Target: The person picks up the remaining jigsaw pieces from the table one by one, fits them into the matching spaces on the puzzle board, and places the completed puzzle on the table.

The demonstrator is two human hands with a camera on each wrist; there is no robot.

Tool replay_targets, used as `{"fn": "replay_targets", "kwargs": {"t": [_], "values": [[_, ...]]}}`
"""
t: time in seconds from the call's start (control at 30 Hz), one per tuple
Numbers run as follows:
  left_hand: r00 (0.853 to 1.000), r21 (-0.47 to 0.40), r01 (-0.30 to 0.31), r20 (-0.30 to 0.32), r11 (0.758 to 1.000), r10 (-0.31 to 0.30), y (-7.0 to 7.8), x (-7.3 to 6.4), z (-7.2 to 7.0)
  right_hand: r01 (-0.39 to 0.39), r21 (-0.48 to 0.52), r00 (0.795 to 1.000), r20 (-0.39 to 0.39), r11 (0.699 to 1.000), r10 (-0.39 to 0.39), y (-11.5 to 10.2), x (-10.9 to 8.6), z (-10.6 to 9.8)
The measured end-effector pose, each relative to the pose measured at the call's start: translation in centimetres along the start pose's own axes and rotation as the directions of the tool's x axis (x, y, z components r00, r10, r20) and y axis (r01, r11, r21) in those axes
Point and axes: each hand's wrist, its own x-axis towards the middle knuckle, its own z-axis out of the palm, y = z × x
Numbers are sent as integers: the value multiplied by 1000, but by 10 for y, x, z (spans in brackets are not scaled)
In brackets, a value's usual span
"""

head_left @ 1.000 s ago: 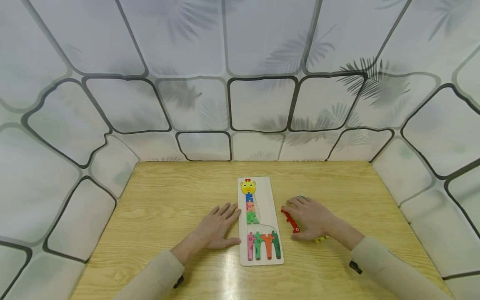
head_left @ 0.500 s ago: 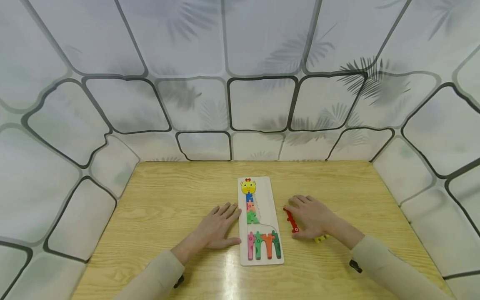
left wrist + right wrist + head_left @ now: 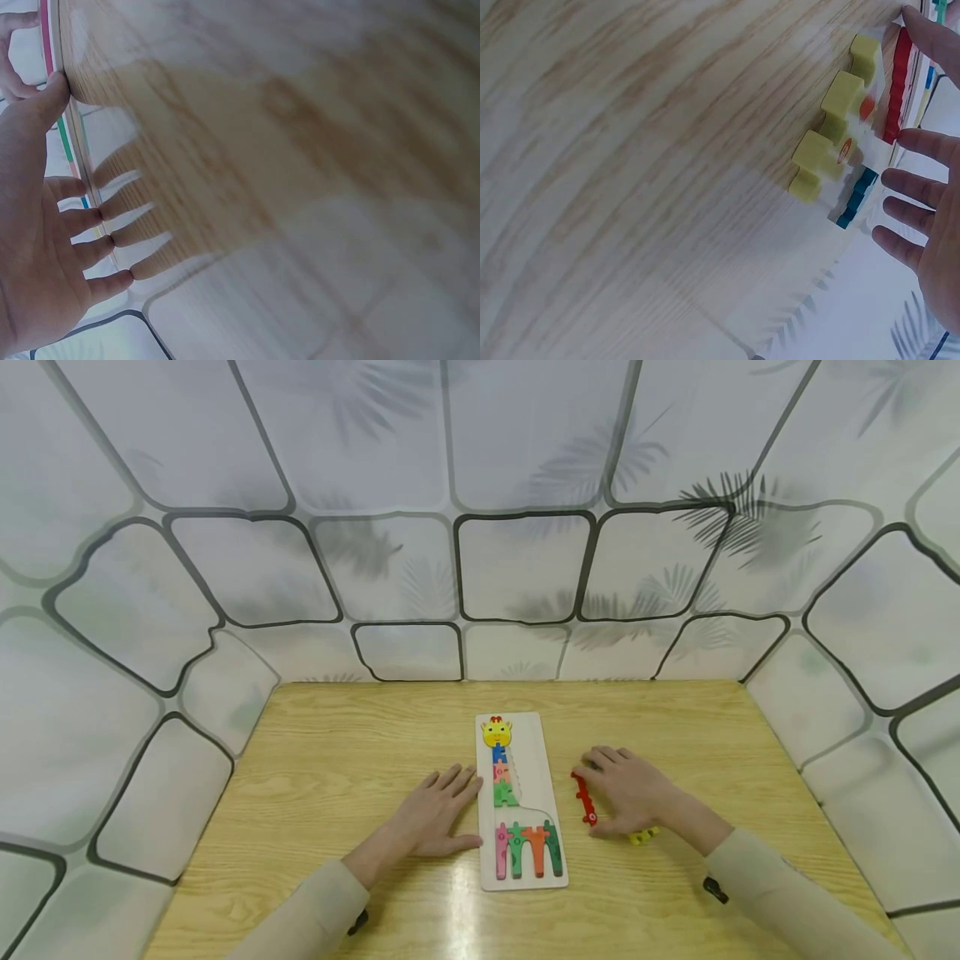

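Note:
A giraffe puzzle board (image 3: 532, 752) lies upright in the middle of the table, bearing a yellow head, several neck pieces and several coloured legs. My left hand (image 3: 437, 818) rests flat beside it, its thumb and index fingertip at the board's left edge; in the left wrist view the fingers are spread. To the right of the board, my right hand (image 3: 630, 789) holds a red puzzle piece (image 3: 583, 797) by its ends, between thumb and index finger. Under the palm lies a yellow puzzle piece (image 3: 832, 135); a teal puzzle piece (image 3: 857, 197) lies near the middle fingers.
The wooden table (image 3: 360, 735) stretches out around the board. Pale walls (image 3: 525, 568) with a stone and leaf pattern enclose its back and both sides.
My right hand has shifted slightly right and away from the board. Between its thumb and index finger, the red piece has moved right and turned more upright. The left hand stays still.

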Motion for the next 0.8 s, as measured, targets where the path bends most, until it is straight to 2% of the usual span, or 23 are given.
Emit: {"fn": "replay_targets", "kwargs": {"t": [0.37, 0.8], "values": [[1000, 4, -9, 0, 1000, 9, 0, -1, -1, -2, 25, 1000, 1, 1000, 2, 5, 1, 2], [1000, 7, -15, -16, 1000, 15, -1, 0, 1, -39, 41, 999, 11, 998, 38, 12, 6, 7]]}}
